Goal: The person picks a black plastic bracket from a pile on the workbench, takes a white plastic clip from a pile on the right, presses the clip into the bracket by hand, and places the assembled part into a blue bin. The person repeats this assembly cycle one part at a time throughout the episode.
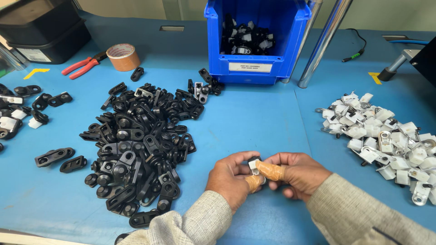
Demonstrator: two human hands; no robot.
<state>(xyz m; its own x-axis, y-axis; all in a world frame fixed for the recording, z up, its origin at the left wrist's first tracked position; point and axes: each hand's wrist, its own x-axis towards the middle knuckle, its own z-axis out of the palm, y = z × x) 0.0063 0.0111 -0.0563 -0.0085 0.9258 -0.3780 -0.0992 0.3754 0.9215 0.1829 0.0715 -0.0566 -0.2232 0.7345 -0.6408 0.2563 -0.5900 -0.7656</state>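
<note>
Blue table [254, 122], both hands [268, 174] pinching small white-and-black part [254, 165], black parts pile [141, 136]

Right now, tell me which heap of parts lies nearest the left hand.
The big black heap, just beside the left hand; the white-and-metal heap lies past the right hand.

White label [250, 67]: a wide rectangle with dark print, fixed low on the front wall of the blue bin [213, 41] at the back of the table. Second label [33, 55]: whitish, rectangular, on the front of the black box [54, 31] at the far left corner (partly cut off by the box's edge). Yellow markers: an arrow-shaped sticker [36, 71] on the table near the black box, and another yellow sticker [375, 77] on the right side. No screens in view.
</note>
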